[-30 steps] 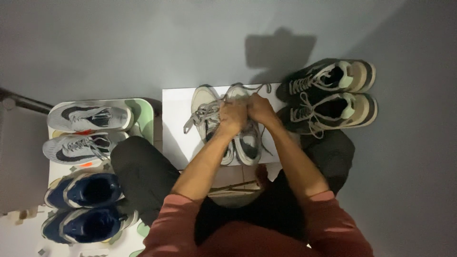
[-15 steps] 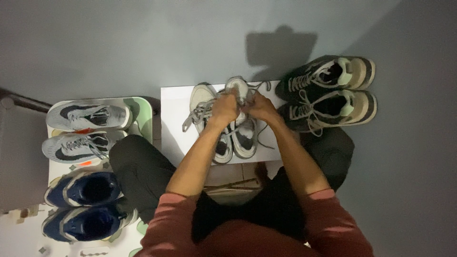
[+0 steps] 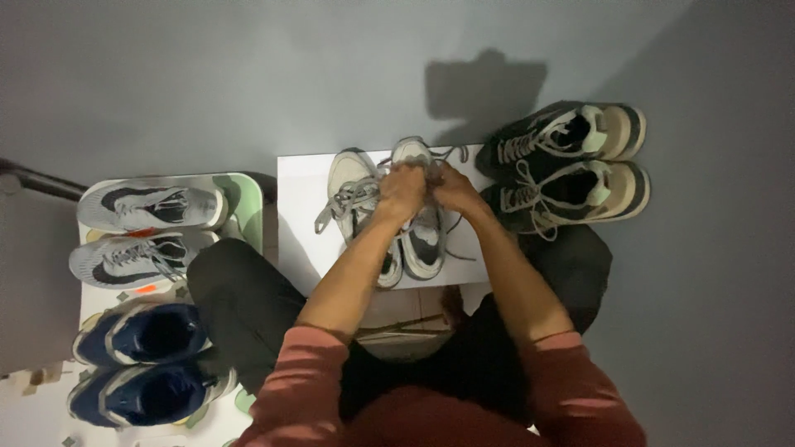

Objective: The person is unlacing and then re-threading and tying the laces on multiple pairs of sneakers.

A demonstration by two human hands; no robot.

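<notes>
Left hand [image 3: 401, 189] and right hand [image 3: 451, 187], both closed, pinch the laces [image 3: 431, 159] of the right beige sneaker [image 3: 422, 240]; its mate [image 3: 352, 178] lies just left on the white board [image 3: 300, 215].

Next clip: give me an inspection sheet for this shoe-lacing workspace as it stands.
Surface: white board on grey floor.
Job's things: pair of pale sneakers on the board, laces loose.
Clutter: dark sneakers at right; grey pair and blue pair at left.
Hands: left hand and right hand close together over the right-side sneaker, gripping its laces.
Cables: nothing seen.
Surroundings: dim light, head shadow on floor.
</notes>
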